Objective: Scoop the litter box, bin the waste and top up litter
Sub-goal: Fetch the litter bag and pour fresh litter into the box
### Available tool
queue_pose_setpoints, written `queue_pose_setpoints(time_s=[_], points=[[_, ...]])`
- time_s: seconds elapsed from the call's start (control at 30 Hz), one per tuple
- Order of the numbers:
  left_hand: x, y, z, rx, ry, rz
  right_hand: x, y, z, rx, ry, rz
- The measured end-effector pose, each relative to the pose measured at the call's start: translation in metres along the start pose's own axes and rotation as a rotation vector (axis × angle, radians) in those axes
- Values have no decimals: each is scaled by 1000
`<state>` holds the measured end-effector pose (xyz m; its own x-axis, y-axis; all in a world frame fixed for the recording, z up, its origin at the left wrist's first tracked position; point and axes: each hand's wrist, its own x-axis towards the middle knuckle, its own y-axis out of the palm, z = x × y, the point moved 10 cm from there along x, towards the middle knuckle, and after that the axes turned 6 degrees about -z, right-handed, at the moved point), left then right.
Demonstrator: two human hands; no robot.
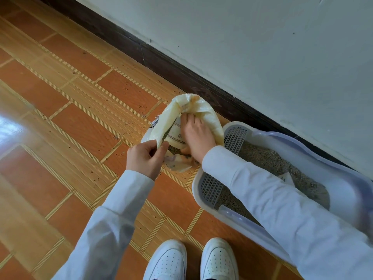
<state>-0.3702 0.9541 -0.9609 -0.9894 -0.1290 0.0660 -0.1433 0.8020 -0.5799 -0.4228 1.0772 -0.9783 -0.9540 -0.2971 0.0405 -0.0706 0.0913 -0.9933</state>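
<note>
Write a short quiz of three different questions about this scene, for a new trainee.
1. True or false: the right hand is reaching into the open bag.
2. What does the left hand grip?
A. the bag's near edge
B. a scoop
C. the litter box rim
3. Fill in: the litter box stands along the ____, to the right of the bag.

Key:
1. True. Its fingers are inside the bag's mouth.
2. A. It pinches the edge, holding the bag open.
3. Wall. The box, with grey litter in it, lies along the dark skirting.
</note>
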Motion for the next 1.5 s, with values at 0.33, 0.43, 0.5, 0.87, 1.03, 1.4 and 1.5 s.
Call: queue_pose_setpoints(time_s=[0.33,0.43,0.5,0.87,1.03,1.4,1.5], points=[[-7,7,-6,19,3,47,-18,33,-27,699,321,443],[-7,6,-4,5,-24,20,-29,33,-42,900,396,512],[-7,7,-3,-5,-33,8,-38,30,-52,1013,426,514],[-21,19,-12,-84,-84,-24,-101,5,-94,1508,571,401],[-27,21,-17,-84,-63,-44,-134,7,-121,1738,649,320],[-31,34,-13,-58,-102,-17,-213,11,-200,1155,895,80],[-31,36,-11,-72,-136,-18,-220,11,-205,1049,875,36]])
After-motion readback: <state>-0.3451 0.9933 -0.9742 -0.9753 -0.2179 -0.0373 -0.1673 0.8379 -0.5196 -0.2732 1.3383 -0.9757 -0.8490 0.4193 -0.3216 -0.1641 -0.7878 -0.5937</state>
